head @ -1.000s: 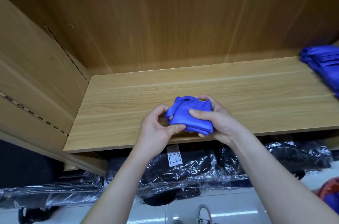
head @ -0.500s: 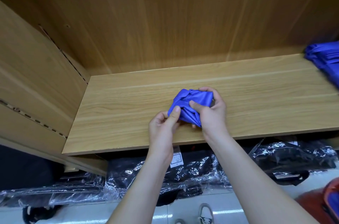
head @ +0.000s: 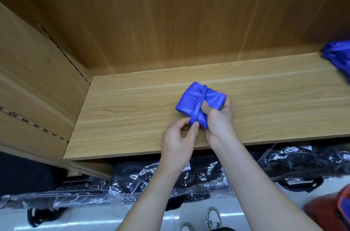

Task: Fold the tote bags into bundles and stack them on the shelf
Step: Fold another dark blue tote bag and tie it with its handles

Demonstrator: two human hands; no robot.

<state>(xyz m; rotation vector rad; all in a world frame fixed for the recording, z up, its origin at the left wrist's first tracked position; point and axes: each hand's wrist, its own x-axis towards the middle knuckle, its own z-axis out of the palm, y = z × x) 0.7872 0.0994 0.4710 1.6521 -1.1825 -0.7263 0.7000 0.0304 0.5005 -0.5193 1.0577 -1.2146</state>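
Fingers of left hand curled, thumb and forefinger pinching near end of strap.

Around, left to right:
- slotted side panel
- wooden shelf
- black packs in clear plastic under shelf front
- shoes on pale floor
- blurred blue bag pile at shelf's far right
- red item low right

Folded blue tote bundle over shelf middle, just beyond left fingertips, strap wrapped across it. Resting or lifted: unclear.

Right hand grips bundle's right half, thumb pressed beside strap.

Open shelf leftward, blue bag pile far right
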